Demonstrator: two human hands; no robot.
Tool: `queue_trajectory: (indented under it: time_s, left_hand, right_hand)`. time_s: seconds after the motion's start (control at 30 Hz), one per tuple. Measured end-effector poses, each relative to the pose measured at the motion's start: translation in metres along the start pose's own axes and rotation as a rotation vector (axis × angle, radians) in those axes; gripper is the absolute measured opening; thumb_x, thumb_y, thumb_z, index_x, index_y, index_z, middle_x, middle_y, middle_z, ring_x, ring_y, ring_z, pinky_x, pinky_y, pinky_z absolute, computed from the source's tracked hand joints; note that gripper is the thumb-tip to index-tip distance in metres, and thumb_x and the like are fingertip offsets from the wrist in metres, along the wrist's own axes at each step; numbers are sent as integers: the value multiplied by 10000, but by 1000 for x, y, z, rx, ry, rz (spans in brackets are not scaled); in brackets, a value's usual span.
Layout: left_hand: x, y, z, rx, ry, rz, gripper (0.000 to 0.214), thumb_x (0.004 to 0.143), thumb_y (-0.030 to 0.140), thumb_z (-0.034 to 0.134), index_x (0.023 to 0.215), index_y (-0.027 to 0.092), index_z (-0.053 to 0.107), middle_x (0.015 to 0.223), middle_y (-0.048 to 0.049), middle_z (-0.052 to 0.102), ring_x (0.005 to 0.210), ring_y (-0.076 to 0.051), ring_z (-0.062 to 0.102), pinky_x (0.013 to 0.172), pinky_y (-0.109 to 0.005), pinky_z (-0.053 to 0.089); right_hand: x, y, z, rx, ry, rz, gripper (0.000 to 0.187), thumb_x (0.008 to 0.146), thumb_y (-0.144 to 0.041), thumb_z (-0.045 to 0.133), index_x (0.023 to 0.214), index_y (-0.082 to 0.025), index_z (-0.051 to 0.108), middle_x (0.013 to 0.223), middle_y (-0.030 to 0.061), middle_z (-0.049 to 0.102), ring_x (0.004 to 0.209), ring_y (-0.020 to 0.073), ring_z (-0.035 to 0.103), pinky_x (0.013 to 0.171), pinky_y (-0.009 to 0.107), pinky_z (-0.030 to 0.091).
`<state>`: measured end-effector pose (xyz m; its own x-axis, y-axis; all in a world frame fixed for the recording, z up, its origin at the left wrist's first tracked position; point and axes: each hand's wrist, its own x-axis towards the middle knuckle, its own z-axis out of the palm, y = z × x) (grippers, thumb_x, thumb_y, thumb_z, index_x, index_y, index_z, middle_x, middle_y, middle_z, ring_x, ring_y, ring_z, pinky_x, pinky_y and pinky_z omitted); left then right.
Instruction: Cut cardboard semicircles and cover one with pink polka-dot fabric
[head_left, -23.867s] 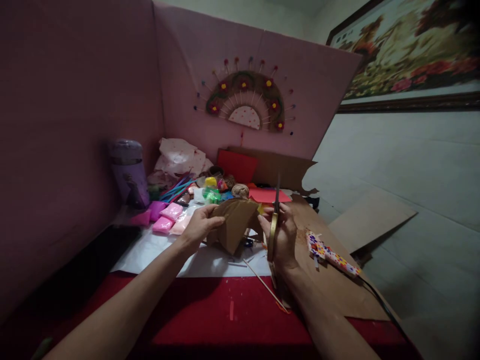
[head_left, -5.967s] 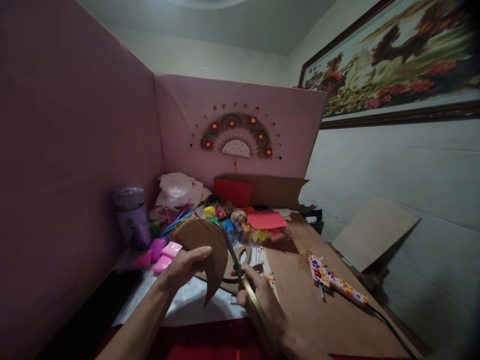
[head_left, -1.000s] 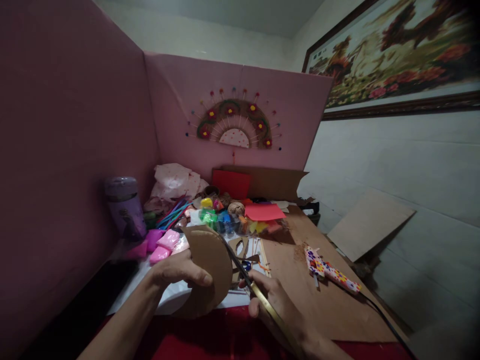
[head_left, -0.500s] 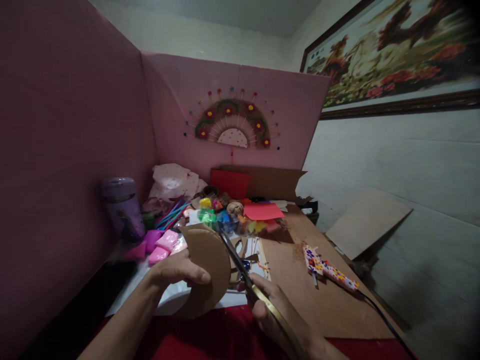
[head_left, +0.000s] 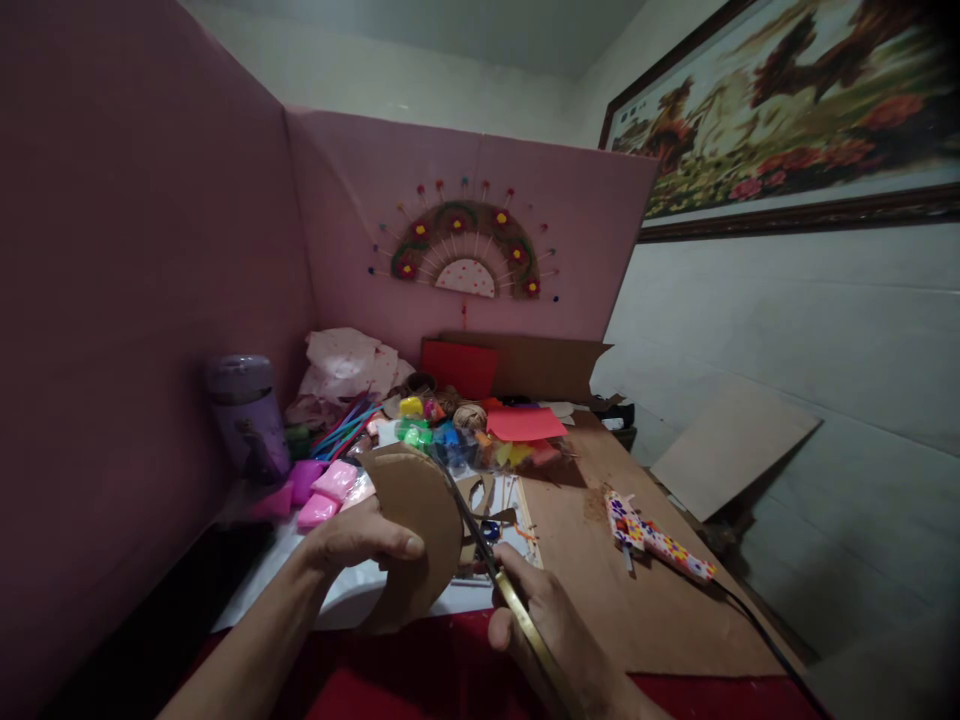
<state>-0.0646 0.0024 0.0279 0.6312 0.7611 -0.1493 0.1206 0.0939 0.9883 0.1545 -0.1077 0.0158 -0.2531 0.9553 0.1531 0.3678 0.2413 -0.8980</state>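
Observation:
My left hand (head_left: pixel 367 535) grips a curved piece of cardboard (head_left: pixel 424 510), its thumb lying across the brown face. The piece is tilted up, with a rounded outer edge toward the right. In my right hand (head_left: pixel 544 610) is a pair of scissors (head_left: pixel 480 535) with dark blades and gold-coloured handles. The blades run up along the cardboard's right edge; whether they bite into it I cannot tell. Behind the blades lie cardboard scraps (head_left: pixel 495 505) on a white surface.
A floral glue gun (head_left: pixel 656 540) with a black cord lies on the brown board (head_left: pixel 585 620) at right. Pink packets (head_left: pixel 335 482), bagged coloured clay (head_left: pixel 416 435), twine (head_left: pixel 471 415) and red paper (head_left: pixel 527 423) crowd the back. A purple tumbler (head_left: pixel 247 420) stands left. A decorated half-circle fan (head_left: pixel 465 240) hangs on the pink panel.
The scissors and my right hand have shifted slightly, with the blades now closer together. The cardboard has turned a little in my left hand's grip.

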Motion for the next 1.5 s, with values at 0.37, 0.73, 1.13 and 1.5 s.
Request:
queue_trajectory:
  time_s: [0.37, 0.73, 1.13, 1.5]
  left_hand:
    - [-1, 5, 4, -30, -4, 5, 208, 425, 269, 670, 493, 124, 537, 392, 26, 467, 345, -64, 369, 337, -198, 206]
    - [1, -1, 6, -8, -43, -40, 179, 428, 215, 679, 536, 130, 564, 430, 36, 506, 373, -72, 408, 338, -186, 257]
    - [-1, 0, 9, 62, -22, -89, 218, 383, 159, 702, 573, 143, 596, 453, 38, 543, 463, -106, 470, 397, -194, 328]
    - [-2, 4, 12, -12, -160, -58, 277, 395, 145, 705, 668, 140, 654, 564, 15, 609, 511, -104, 490, 457, -199, 364]
  right_hand:
    - [1, 1, 3, 70, 28, -21, 385, 755, -563, 496, 792, -179, 504, 514, -19, 558, 441, 110, 463, 446, 220, 276]
    - [0, 3, -12, 255, -84, 94, 609, 654, -754, 482, 881, -189, 478, 591, -56, 448, 412, 57, 348, 360, 171, 317]
    - [-1, -6, -25, 113, -110, 22, 568, 682, -714, 509, 812, -161, 515, 601, -45, 393, 526, 79, 288, 453, 205, 235]
    - [0, -4, -24, 106, -77, 5, 621, 663, -717, 510, 886, -147, 615, 694, 21, 550, 625, 145, 452, 564, 243, 381]
